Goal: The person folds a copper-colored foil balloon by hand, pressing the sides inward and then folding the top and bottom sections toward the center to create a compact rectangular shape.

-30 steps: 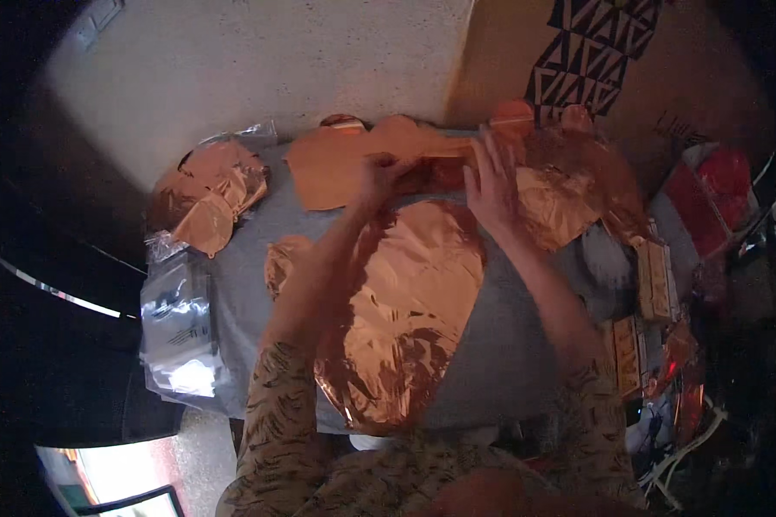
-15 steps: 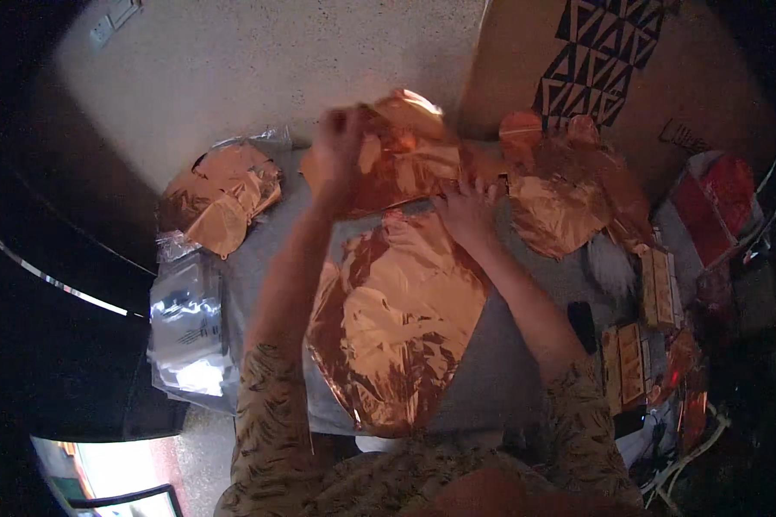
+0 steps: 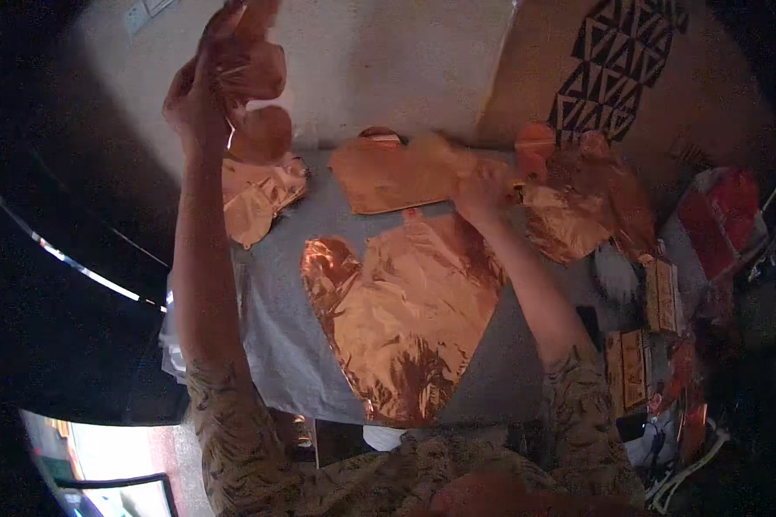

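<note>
My left hand (image 3: 191, 108) is raised at the upper left, closed on a flat copper-coloured foil balloon (image 3: 263, 133) whose rounded parts hang down. At the far middle of the grey-covered table, my right hand (image 3: 483, 194) has its fingers bent together at the right end of another flat foil balloon (image 3: 384, 181); that end is blurred. A large heart-shaped foil balloon (image 3: 405, 302) lies spread out nearer me, its point towards me. Behind the raised piece, more crumpled copper foil (image 3: 259, 198) lies at the table's left, partly hidden by it.
On the right lie a bear-shaped copper foil balloon (image 3: 573, 207), a white tuft (image 3: 616, 276), small wooden-looking boxes (image 3: 627, 370) and a red-and-clear packet (image 3: 720, 220). A patterned cardboard box (image 3: 535, 77) stands at the back. Clear plastic packets (image 3: 172, 336) lie left, partly behind my forearm.
My left hand has lifted a foil balloon off the far middle pile and carried it up and left. The large foil heart now lies flatter, its left lobe uncovered. My right hand stays by the pile.
</note>
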Available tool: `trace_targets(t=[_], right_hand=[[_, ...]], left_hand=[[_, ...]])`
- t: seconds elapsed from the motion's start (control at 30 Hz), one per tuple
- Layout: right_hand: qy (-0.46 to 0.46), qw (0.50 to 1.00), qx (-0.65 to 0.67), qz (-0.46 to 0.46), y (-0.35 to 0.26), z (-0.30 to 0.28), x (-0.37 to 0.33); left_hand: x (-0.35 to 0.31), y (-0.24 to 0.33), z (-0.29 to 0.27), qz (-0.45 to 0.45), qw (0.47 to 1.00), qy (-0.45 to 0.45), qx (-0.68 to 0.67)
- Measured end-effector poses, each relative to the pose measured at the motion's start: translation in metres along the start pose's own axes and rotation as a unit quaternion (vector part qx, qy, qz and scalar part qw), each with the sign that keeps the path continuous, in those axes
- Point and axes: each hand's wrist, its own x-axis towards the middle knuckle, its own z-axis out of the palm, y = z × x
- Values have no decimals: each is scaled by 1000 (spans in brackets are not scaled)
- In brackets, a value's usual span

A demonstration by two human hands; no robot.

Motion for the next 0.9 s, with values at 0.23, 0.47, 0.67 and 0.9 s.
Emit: trace_targets(t=[0.23, 0.47, 0.67, 0.9], right_hand=[[46, 879, 460, -119, -34, -78, 7], [-150, 621, 768, -43, -40, -228, -41], [-281, 310, 908, 29, -125, -274, -128], [-133, 389, 910, -54, -120, -258, -129]], left_hand=[[-73, 42, -15, -54, 973, -147, 169], [-144, 69, -24, -170, 942, -288, 1], [-174, 104, -73, -46, 926, -351, 130], [-225, 103, -101, -109, 919, -375, 51]])
